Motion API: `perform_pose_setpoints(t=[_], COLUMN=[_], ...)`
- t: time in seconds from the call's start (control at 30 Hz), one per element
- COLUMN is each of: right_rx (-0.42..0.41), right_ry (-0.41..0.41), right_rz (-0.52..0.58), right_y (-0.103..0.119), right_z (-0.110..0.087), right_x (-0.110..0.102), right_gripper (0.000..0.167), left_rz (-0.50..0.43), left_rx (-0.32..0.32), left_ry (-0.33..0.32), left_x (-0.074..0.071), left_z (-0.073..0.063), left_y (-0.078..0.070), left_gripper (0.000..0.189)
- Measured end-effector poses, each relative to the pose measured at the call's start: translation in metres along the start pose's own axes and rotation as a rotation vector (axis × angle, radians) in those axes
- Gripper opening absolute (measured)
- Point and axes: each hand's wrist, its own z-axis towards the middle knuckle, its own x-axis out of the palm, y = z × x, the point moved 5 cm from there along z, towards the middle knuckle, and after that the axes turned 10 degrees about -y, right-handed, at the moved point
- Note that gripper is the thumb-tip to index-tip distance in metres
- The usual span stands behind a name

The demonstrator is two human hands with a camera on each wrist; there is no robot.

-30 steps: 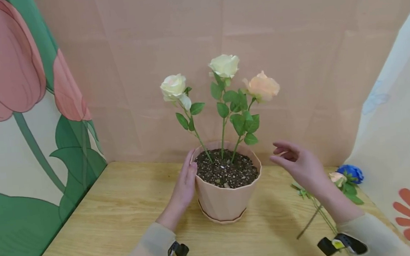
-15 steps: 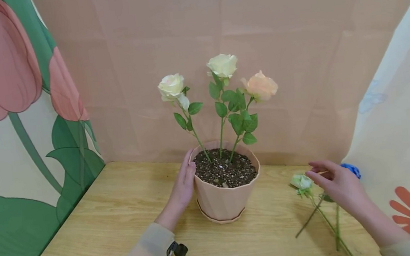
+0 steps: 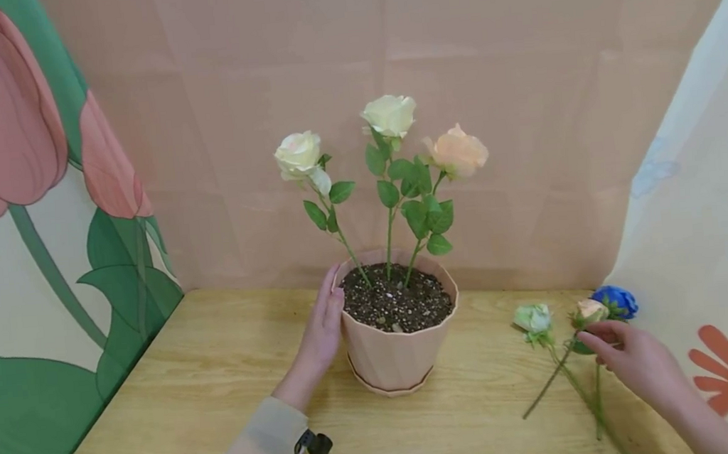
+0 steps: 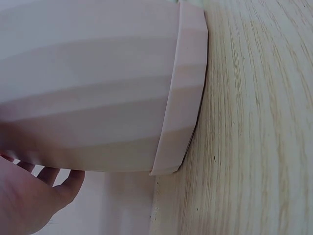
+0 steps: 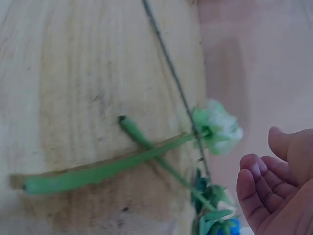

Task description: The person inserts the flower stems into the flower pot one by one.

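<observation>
My left hand [image 3: 320,326] rests its straight fingers against the left side of a pink flowerpot [image 3: 394,360]. In the left wrist view, the fingers lie along the wall of the pot [image 4: 98,107]. Planted in the dark soil [image 3: 398,303] are a white rose [image 3: 299,155], a cream rose [image 3: 390,116] and a peach rose [image 3: 458,150]. My right hand [image 3: 637,359] is at the loose flowers, fingertips by a smaller peach rose [image 3: 590,311]. In the right wrist view, this hand [image 5: 274,191] has loosely bent fingers with nothing visible between them.
A pale green-white rose [image 3: 533,318] and a blue rose [image 3: 619,302] lie with the small peach one on the wooden table [image 3: 256,406], stems crossing. A pink backdrop [image 3: 234,123] stands behind, with printed flower panels at both sides.
My right hand has moved from beside the pot rightward and down to the loose flowers. My left hand stays on the pot.
</observation>
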Motion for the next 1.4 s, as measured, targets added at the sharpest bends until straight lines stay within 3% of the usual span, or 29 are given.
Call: perform_pose_setpoints(t=[0.17,0.3,0.47,0.67,1.0,1.4], right_rx=[0.068,0.075,0.078,0.128,0.156,0.149], right_ry=[0.054,0.048,0.019,0.024,0.03,-0.003], right_rz=[0.001,-0.024,-0.064,-0.037,-0.07,-0.115], right_y=[-0.018,-0.027,-0.03,-0.032,-0.04,-0.041], right_z=[0.002,0.001,0.001,0.004,0.014,0.022], right_x=[0.011,0.018,0.023,0.029,0.036,0.039], right_gripper=[0.087,0.084,0.075,0.069,0.07,0.064], left_rz=[-0.002,-0.004,-0.004,-0.001,0.002,-0.006], left_rx=[-0.006,-0.015,-0.01,-0.012,0.019,0.0], left_ry=[0.0,-0.003,-0.009,-0.01,-0.015,-0.007], left_x=[0.001,0.001,0.001,0.0,0.0,0.001], left_z=[-0.001,-0.001,0.0,0.0,0.0,0.0], left_y=[0.0,0.001,0.001,0.0,-0.001,0.001], left_gripper=[0.058,0.058,0.058,0.058,0.059,0.058])
